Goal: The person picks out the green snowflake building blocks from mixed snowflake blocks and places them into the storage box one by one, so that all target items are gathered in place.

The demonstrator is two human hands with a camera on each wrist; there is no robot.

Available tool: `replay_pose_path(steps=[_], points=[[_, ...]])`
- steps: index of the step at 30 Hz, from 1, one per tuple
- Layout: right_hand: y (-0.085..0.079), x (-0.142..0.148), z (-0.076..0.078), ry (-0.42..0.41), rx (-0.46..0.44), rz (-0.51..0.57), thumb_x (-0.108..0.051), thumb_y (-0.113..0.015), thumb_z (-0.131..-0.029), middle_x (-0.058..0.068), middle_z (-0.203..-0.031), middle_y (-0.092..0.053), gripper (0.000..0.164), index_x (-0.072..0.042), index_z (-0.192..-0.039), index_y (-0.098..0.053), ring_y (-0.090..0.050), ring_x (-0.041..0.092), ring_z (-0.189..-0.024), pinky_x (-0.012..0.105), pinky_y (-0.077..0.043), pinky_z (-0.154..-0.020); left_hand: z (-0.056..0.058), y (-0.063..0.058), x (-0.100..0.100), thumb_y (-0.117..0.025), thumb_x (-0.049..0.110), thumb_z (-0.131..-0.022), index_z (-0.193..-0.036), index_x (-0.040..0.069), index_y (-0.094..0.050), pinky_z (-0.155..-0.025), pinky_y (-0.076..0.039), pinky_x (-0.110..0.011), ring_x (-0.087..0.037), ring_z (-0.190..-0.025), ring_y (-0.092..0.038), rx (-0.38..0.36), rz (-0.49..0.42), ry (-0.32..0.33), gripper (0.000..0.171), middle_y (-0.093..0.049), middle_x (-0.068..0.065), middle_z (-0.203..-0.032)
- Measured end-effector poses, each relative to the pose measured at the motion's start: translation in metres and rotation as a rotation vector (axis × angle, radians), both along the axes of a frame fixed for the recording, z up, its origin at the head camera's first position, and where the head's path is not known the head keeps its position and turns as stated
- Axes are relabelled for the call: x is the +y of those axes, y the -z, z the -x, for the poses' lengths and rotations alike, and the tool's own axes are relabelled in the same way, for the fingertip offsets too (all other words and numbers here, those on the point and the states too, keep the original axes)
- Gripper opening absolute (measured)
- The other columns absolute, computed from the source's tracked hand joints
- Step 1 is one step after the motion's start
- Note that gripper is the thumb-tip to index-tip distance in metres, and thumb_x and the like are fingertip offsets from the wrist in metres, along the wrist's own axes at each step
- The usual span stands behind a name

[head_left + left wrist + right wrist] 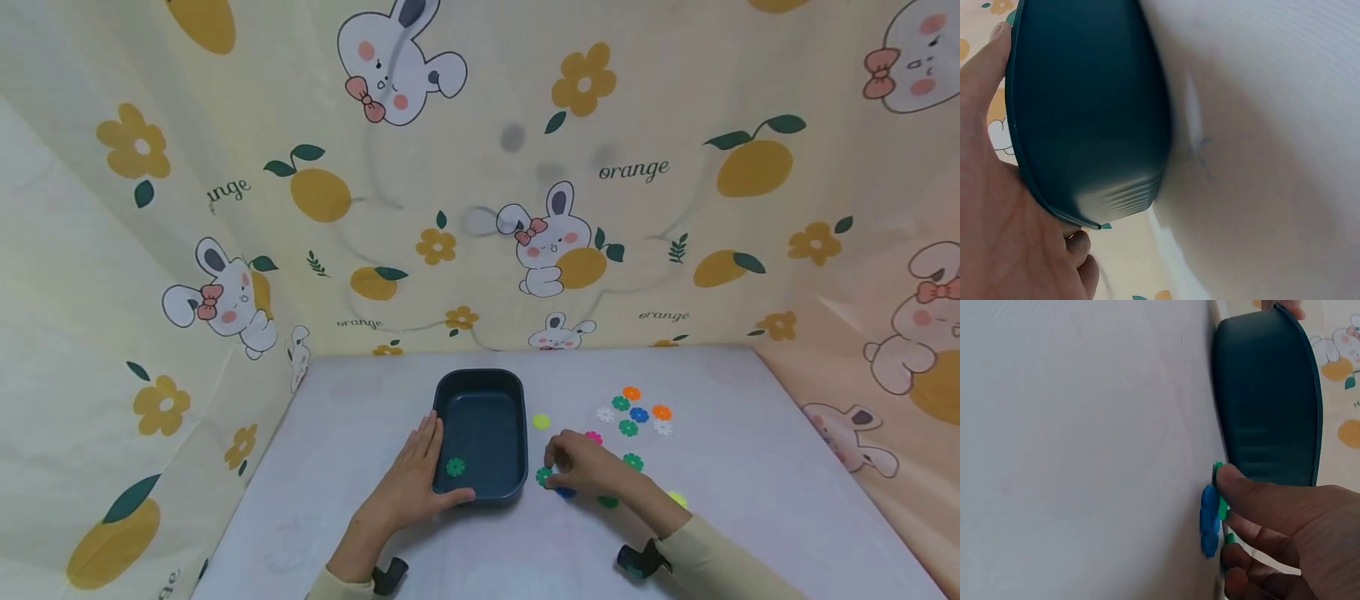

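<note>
A dark teal rectangular tub (481,495) stands upright on the table, with one green flower-shaped disc (455,467) inside near its close end. My left hand (408,483) rests on the tub's near left corner, fingers straight along the left side and thumb across the near rim. Just right of the tub, my right hand (588,467) pinches another green flower-shaped disc (1222,509) between thumb and fingers, low over the table. A blue flower-shaped disc (1209,522) is right beside that green one, partly hidden by the hand in the head view.
Several flower-shaped discs lie scattered to the right, among them orange (632,393), white (662,427), blue (639,415) and green (633,461). A yellow disc (541,422) lies near the tub's right side. Patterned cloth (480,167) stands behind the white table (360,400).
</note>
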State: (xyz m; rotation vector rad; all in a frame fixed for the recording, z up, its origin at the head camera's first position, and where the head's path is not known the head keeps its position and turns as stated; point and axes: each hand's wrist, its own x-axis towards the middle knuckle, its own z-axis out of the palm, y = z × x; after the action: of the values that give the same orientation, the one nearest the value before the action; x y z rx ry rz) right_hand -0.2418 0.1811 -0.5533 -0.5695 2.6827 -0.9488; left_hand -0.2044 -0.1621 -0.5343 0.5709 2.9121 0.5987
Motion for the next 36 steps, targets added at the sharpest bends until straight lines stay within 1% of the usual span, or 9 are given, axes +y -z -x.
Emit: replay_pose_path(steps=[5,8,10,14,17,20,23,27,36], points=[[-0.003,-0.003,-0.002,-0.005,-0.009,-0.013,-0.02,-0.095,-0.083,-0.002,-0.095,-0.059,0.03,-0.016,-0.098,-0.07,-0.054,0.018,-0.088,0.029,-0.053,-0.075,0.001,0.0,0.0,-0.069,0.081,-0.087,-0.172,0.003,-0.008,-0.135,-0.01,-0.049,-0.026,-0.167,0.0,-0.005,-0.007,-0.001,0.13,0.001,-0.012,-0.181],[-0.003,-0.005,-0.003,-0.023,-0.016,0.002,-0.018,-0.094,-0.084,-0.002,-0.095,-0.06,0.032,-0.015,-0.099,-0.067,-0.055,0.018,-0.088,0.029,-0.053,-0.075,0.0,0.0,-0.001,-0.07,0.079,-0.088,-0.172,0.003,-0.008,-0.135,-0.01,-0.05,-0.027,-0.167,0.0,-0.011,-0.011,-0.005,0.129,0.002,-0.012,-0.181],[-0.004,-0.006,-0.004,-0.039,-0.028,0.023,-0.015,-0.092,-0.086,-0.003,-0.093,-0.061,0.031,-0.015,-0.1,-0.065,-0.055,0.018,-0.087,0.029,-0.053,-0.072,-0.001,0.0,-0.001,-0.071,0.078,-0.089,-0.172,0.003,-0.008,-0.135,-0.01,-0.05,-0.027,-0.167,0.0,-0.008,-0.016,-0.003,0.128,0.002,-0.012,-0.181],[-0.009,-0.006,-0.005,-0.07,-0.042,0.072,-0.008,-0.084,-0.093,-0.004,-0.091,-0.062,0.023,-0.015,-0.101,-0.064,-0.057,0.018,-0.085,0.026,-0.052,-0.069,-0.001,-0.002,-0.002,-0.071,0.076,-0.089,-0.172,0.002,-0.009,-0.135,-0.011,-0.051,-0.028,-0.167,-0.001,0.01,-0.019,0.009,0.127,0.0,-0.013,-0.181],[-0.012,-0.003,-0.005,-0.077,-0.046,0.09,-0.005,-0.08,-0.096,-0.005,-0.091,-0.064,0.018,-0.016,-0.102,-0.066,-0.058,0.018,-0.085,0.025,-0.054,-0.071,-0.001,-0.002,-0.002,-0.072,0.074,-0.09,-0.172,0.001,-0.009,-0.135,-0.012,-0.051,-0.029,-0.167,-0.002,0.014,-0.02,0.014,0.126,0.0,-0.014,-0.181],[-0.015,0.001,-0.002,-0.063,-0.051,0.101,-0.005,-0.077,-0.098,-0.006,-0.092,-0.066,0.016,-0.017,-0.101,-0.068,-0.06,0.017,-0.085,0.025,-0.056,-0.073,-0.001,-0.001,-0.001,-0.073,0.072,-0.09,-0.171,0.0,-0.009,-0.134,-0.013,-0.053,-0.031,-0.167,-0.003,0.011,-0.029,0.012,0.126,-0.001,-0.015,-0.181],[-0.02,0.004,0.003,-0.046,-0.021,0.117,-0.005,-0.077,-0.099,-0.008,-0.093,-0.067,0.016,-0.019,-0.102,-0.069,-0.062,0.016,-0.087,0.025,-0.056,-0.076,-0.001,-0.003,-0.001,-0.074,0.072,-0.091,-0.171,0.0,-0.009,-0.134,-0.013,-0.053,-0.032,-0.167,-0.003,0.007,-0.038,0.012,0.126,0.0,-0.015,-0.181],[-0.026,0.005,0.011,-0.027,0.051,0.147,-0.005,-0.078,-0.098,-0.008,-0.095,-0.068,0.018,-0.02,-0.102,-0.071,-0.063,0.014,-0.087,0.026,-0.058,-0.078,0.0,-0.003,-0.002,-0.071,0.075,-0.09,-0.171,0.0,-0.008,-0.134,-0.013,-0.053,-0.031,-0.167,-0.003,0.01,-0.044,0.02,0.127,0.0,-0.016,-0.181],[-0.046,-0.006,0.026,0.003,0.17,0.208,-0.003,-0.078,-0.097,-0.007,-0.094,-0.068,0.017,-0.016,-0.105,-0.072,-0.064,0.012,-0.085,0.025,-0.06,-0.078,0.001,0.001,-0.003,-0.067,0.081,-0.089,-0.172,0.003,-0.007,-0.135,-0.011,-0.049,-0.026,-0.167,0.001,0.0,-0.013,0.013,0.129,0.002,-0.013,-0.181]])
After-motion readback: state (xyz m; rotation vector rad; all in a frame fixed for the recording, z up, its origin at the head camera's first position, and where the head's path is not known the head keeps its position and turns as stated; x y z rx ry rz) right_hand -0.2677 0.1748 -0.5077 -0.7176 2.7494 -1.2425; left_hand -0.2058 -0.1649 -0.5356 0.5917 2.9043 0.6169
